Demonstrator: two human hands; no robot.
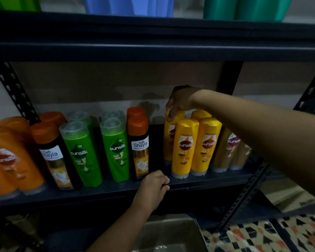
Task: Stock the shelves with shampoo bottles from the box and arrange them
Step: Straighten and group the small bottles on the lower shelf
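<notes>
My right hand (180,103) reaches into the dark metal shelf (102,191) and grips the top of a yellow Sunsilk bottle (169,140) in the back row. Two more yellow bottles (185,148) stand in front of it, cap down. My left hand (155,186) rests on the shelf's front edge with its fingers curled over it. Green Sunsilk bottles (115,150), black Shayla bottles (139,146) with orange caps, and orange bottles (11,157) fill the shelf to the left. The cardboard box (171,231) sits open below the shelf.
Darker gold bottles (229,150) stand at the right behind my forearm. A gap lies between the black bottle and the yellow ones. Perforated uprights (16,95) frame the shelf. Green and blue containers (127,6) sit on the shelf above. A patterned cloth (273,235) covers the floor.
</notes>
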